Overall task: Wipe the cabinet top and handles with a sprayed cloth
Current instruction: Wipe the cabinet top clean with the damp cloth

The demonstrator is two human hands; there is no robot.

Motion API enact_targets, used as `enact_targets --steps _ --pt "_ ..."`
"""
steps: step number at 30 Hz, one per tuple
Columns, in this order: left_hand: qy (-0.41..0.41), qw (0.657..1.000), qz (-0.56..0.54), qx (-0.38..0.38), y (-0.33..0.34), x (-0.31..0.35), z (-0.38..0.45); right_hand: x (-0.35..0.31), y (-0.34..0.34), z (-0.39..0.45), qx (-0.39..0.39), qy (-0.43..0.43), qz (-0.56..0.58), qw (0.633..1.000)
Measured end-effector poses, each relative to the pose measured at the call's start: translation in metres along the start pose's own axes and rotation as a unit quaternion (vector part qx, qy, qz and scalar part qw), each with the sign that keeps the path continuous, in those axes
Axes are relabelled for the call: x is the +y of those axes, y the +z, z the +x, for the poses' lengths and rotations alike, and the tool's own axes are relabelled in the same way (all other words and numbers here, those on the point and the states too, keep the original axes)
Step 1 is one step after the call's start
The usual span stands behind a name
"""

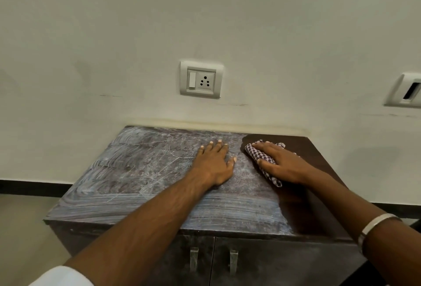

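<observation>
While the left hand [215,163] lies flat, fingers straight, on the dusty cabinet top [141,171], the right hand [279,163] presses the cloth [262,157]
The checked cloth sits at the back right, at the edge of a dark strip, right fingers spread over it; two handles [194,260] hang on the doors below

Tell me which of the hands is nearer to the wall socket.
Left. The left hand lies flat on the cabinet top almost straight below the wall socket; the right hand, pressing the checked cloth, is further to the right.
</observation>
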State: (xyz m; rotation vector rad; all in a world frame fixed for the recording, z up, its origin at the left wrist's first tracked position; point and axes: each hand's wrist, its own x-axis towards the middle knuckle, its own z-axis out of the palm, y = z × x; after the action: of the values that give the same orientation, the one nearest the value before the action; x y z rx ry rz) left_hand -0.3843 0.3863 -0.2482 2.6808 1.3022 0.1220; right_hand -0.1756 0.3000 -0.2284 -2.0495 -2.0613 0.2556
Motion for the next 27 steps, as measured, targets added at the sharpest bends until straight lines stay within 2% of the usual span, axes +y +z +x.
enact_targets --steps 3,8,15,21,27 --pt "-0.002 1.0 -0.004 -0.003 0.0 0.0 -0.003 -0.01 0.004 0.004 0.019 0.011 -0.012 1.0" --pt "-0.003 1.0 -0.002 -0.002 -0.003 0.002 -0.009 -0.018 0.007 -0.021 0.016 -0.046 -0.016 0.999" --pt "-0.003 1.0 -0.011 -0.004 -0.005 0.004 -0.014 -0.011 -0.001 -0.018 0.013 0.011 -0.015 1.0" --pt "-0.002 1.0 -0.007 -0.003 -0.006 0.007 -0.017 -0.022 0.009 -0.034 0.014 -0.054 -0.017 0.998" --pt "-0.006 1.0 -0.009 0.001 -0.006 0.0 -0.022 -0.012 0.0 -0.039 0.012 -0.023 -0.009 1.0"
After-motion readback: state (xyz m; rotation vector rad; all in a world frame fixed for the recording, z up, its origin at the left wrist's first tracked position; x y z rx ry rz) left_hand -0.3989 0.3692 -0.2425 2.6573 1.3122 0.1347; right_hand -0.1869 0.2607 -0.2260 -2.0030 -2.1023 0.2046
